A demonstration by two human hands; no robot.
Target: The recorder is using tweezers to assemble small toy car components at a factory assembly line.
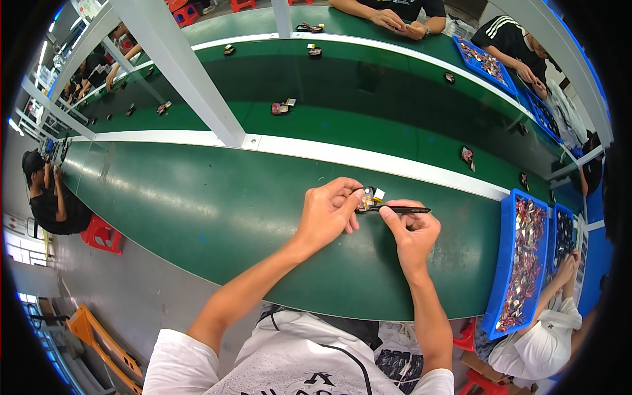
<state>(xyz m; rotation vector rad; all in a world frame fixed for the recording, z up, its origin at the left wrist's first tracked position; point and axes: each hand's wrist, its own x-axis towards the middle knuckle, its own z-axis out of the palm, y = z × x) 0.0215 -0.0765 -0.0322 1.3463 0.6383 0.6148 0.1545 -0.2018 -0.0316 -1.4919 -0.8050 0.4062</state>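
In front of me, above the green table [257,197], both hands work close together. My left hand [327,209] pinches a small electronic assembly [367,199], a dark casing with a yellowish inside and a white tab-like piece [378,195] sticking up. Thumb and fingers of my right hand [415,236] are closed on slim black tweezers [411,210]. The tweezers lie nearly level, their tip end pointing left into the assembly. Fine parts between the fingers are too small to make out.
A blue tray [495,289] full of small reddish parts stands at the table's right end, beside a second blue tray [559,217] of black pieces. Past a white rail [368,161], a green conveyor [368,131] carries scattered assemblies [281,107]. A slanted white post [181,72] rises left. Co-workers sit around.
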